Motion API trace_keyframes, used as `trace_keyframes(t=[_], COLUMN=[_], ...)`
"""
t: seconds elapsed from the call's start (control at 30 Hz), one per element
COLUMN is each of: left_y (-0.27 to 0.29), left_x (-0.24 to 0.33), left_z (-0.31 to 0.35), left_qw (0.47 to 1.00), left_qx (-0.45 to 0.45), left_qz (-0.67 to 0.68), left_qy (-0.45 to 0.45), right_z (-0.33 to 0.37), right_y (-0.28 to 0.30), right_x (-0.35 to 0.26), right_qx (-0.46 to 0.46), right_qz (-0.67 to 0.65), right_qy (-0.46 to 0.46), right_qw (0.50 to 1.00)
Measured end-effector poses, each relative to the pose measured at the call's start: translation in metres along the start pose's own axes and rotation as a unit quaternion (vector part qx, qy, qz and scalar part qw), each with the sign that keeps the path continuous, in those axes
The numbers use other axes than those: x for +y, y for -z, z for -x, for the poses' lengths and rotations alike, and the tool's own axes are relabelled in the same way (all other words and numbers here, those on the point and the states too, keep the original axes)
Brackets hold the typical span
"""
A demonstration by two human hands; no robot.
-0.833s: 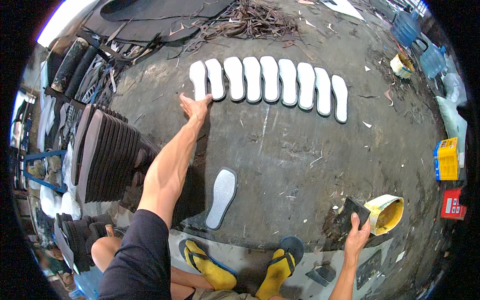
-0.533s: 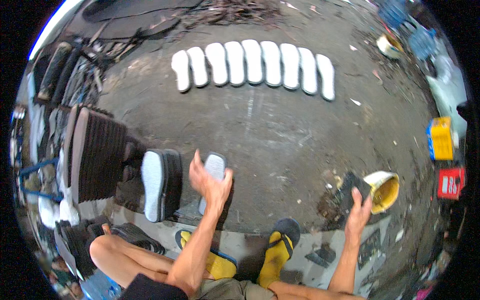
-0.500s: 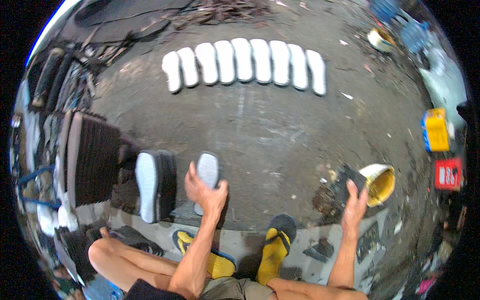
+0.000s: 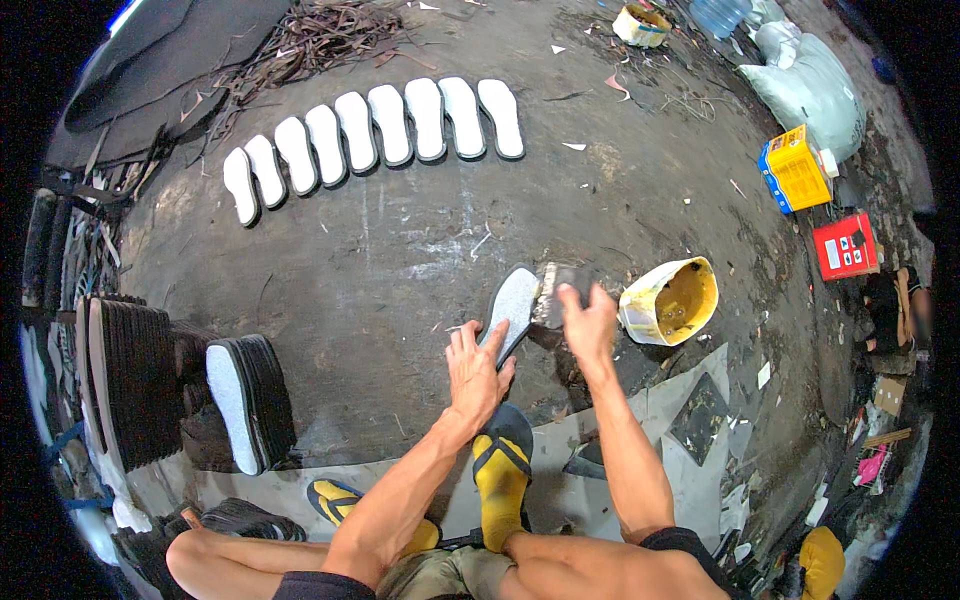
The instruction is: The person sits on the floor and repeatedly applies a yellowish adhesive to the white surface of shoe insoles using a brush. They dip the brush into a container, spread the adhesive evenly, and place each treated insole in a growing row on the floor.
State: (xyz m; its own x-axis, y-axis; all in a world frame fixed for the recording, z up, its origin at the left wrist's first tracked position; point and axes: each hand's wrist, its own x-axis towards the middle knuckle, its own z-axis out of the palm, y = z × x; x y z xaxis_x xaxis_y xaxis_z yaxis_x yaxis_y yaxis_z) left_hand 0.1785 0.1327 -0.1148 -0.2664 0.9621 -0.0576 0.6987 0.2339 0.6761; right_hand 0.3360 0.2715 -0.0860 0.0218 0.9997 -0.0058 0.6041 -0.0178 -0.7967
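My left hand [image 4: 477, 375] holds a shoe sole [image 4: 514, 298] with a pale grey top and dark edge low over the floor, its fingers lying along the near end. My right hand [image 4: 590, 325] grips a wide flat brush [image 4: 549, 296] with a dark handle. The brush's pale bristles meet the right edge of the sole. Just right of that hand stands a white tub [image 4: 640, 300] smeared yellow, with yellow-brown, glue-like stuff inside. Several white-topped soles [image 4: 390, 120] lie in a curved row on the far floor.
At left stand a stack of grey-topped soles [image 4: 232, 405] and a taller stack of dark soles [image 4: 135, 385]. Along the right side are a yellow box [image 4: 797, 170], a red box [image 4: 845, 247] and a pale sack [image 4: 815, 95]. My foot in a yellow sock [image 4: 500, 490] is close below my hands.
My left hand has brought the sole rightward from beside the stack. My right hand has left the tub and come in with the brush to the sole. The view has turned right.
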Motion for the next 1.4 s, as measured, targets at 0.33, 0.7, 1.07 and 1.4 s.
trace_keyframes(t=[0.33,0.7,1.07,1.4], left_y=[0.019,0.015,0.012,0.011], left_x=[-0.01,-0.009,-0.034,-0.024], left_z=[0.028,0.019,-0.002,0.003], left_qw=[0.997,0.997,0.991,0.993], left_qx=[-0.078,-0.075,-0.053,-0.039], left_qz=[-0.015,0.033,0.114,0.105], left_qy=[0.013,0.012,-0.049,-0.029], right_z=[-0.081,0.008,0.022,-0.045], right_y=[-0.041,0.016,-0.002,-0.018], right_x=[-0.016,-0.014,0.023,-0.022], right_qx=[-0.281,-0.206,-0.158,-0.057], right_qz=[0.228,0.212,0.178,0.237], right_qy=[0.379,0.298,0.298,0.112], right_qw=[0.852,0.908,0.924,0.963])
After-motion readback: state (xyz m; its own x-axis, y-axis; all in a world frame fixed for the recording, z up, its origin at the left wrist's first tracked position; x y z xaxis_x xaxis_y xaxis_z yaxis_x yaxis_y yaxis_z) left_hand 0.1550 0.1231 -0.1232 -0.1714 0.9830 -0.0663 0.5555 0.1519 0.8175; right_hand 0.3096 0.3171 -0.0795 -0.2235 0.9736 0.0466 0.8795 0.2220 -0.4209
